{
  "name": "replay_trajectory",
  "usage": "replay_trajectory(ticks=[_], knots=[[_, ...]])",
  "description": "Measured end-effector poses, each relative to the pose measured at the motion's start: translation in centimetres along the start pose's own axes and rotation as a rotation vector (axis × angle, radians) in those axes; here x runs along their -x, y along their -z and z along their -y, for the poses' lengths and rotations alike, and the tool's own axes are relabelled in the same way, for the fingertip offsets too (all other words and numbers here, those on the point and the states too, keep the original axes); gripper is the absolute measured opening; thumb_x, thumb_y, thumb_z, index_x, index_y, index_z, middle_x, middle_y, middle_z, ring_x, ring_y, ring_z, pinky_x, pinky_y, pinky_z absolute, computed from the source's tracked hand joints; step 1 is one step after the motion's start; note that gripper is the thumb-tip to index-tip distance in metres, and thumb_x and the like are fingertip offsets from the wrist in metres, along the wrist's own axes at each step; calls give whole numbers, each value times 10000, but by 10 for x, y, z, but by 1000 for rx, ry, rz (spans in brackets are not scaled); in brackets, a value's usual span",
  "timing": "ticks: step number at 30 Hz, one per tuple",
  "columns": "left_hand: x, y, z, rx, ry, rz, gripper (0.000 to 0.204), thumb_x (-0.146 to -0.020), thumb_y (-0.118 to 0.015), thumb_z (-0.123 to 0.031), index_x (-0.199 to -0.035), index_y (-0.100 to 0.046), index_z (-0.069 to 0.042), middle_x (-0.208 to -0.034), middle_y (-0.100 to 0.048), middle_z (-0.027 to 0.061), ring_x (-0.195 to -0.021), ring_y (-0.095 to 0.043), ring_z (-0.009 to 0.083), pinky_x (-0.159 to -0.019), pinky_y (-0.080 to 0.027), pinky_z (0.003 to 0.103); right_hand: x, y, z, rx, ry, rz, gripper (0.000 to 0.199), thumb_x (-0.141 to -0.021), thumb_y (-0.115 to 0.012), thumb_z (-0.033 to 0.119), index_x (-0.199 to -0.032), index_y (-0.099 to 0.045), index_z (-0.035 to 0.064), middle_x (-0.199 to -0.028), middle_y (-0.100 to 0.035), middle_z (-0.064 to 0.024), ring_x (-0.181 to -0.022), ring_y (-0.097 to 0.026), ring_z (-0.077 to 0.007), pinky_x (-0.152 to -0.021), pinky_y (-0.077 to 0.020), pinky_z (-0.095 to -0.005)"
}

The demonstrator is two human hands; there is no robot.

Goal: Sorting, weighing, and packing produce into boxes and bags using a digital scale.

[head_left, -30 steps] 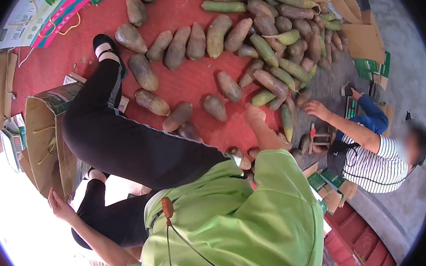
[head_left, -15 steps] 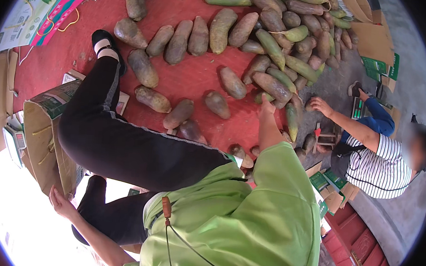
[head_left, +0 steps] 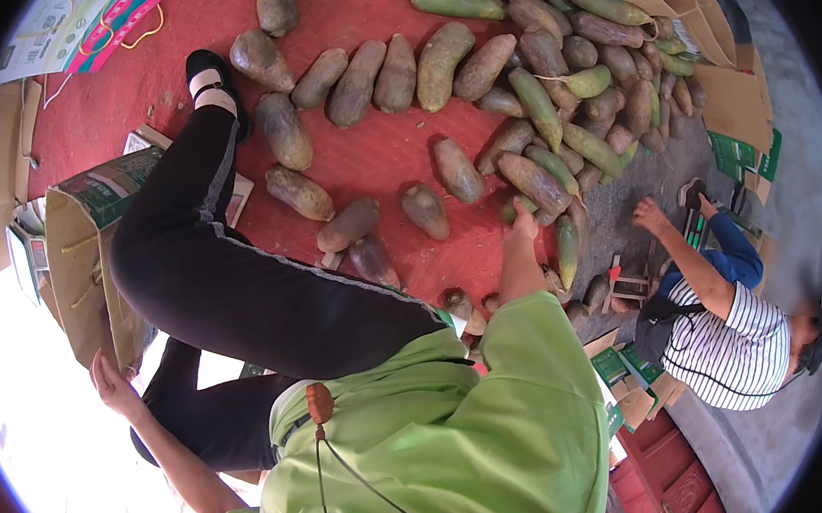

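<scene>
My right hand [head_left: 523, 221] reaches down to the front of the radish pile, its fingers closed at the tip of a green radish [head_left: 510, 209]. Most of that radish is hidden. Just beyond lies a thick purplish radish [head_left: 532, 182]. A long green radish [head_left: 566, 248] rests to the hand's right. Off at the lower left, my left hand [head_left: 116, 391] hangs with fingers stretched out and holds nothing. It is close to the base of a brown paper carton bag [head_left: 85, 277] with a yellow cord.
Purplish radishes [head_left: 354, 83] form a loose row on the red ground cover [head_left: 209, 14]; the heap lies far right. My black-trousered leg [head_left: 265, 294] crosses the middle. A co-worker in a striped shirt [head_left: 728, 350] is at right, near opened cartons [head_left: 636, 377] and a small wooden stool [head_left: 630, 283].
The co-worker's hand has drawn back from the heap, up and to the right. The view has shifted slightly. My right hand stays by the same radishes, and my left hand remains stretched out.
</scene>
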State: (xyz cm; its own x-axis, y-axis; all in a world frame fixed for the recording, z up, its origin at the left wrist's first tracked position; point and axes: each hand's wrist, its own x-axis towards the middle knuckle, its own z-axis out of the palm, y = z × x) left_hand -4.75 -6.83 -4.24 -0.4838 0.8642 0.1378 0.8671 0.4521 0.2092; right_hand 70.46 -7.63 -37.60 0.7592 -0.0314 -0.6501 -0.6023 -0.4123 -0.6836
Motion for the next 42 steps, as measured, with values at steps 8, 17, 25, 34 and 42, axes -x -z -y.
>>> replay_trajectory(ticks=[8,17,25,34,42], knots=[[0,5,7,18,15,-55,256,-959,-480,-192,-1079,-633,-25,-1063,-613,91,-1011,-576,226,-878,-452,337,120,83,39,803,-323,424,433,-746,-725,221,-1140,-548,198,-965,-608,-18,-855,-582,-192,-679,-476,-386],[-12,0,-2,66,-45,-80,253,-953,-496,-195,-1079,-635,-25,-1043,-611,87,-998,-571,219,-869,-451,325,140,146,-7,402,-937,639,472,-757,-714,227,-1186,-543,131,-1086,-618,-51,-1008,-562,-261,-923,-388,-480],[-5,13,20,109,-166,-145,191,-910,-527,-81,-1035,-637,11,-1026,-635,114,-972,-576,236,-889,-437,336,194,48,100,663,-312,978,525,-719,-696,166,-1209,-524,87,-1094,-604,-26,-1015,-554,-196,-910,-404,-393],[4,35,-40,242,-19,-171,133,-844,-589,-26,-956,-658,-7,-945,-635,102,-893,-597,230,-810,-461,312,367,-138,202,740,402,1574,685,-666,-708,172,-1274,-464,-28,-1208,-547,-82,-1115,-504,-185,-991,-349,-315],[11,46,-21,308,174,-194,156,-878,-581,-104,-989,-671,-41,-970,-644,73,-922,-619,179,-808,-468,282,598,-240,192,1001,744,2138,668,-672,-700,199,-1268,-492,-20,-1177,-562,-94,-1089,-515,-167,-969,-364,-292]])
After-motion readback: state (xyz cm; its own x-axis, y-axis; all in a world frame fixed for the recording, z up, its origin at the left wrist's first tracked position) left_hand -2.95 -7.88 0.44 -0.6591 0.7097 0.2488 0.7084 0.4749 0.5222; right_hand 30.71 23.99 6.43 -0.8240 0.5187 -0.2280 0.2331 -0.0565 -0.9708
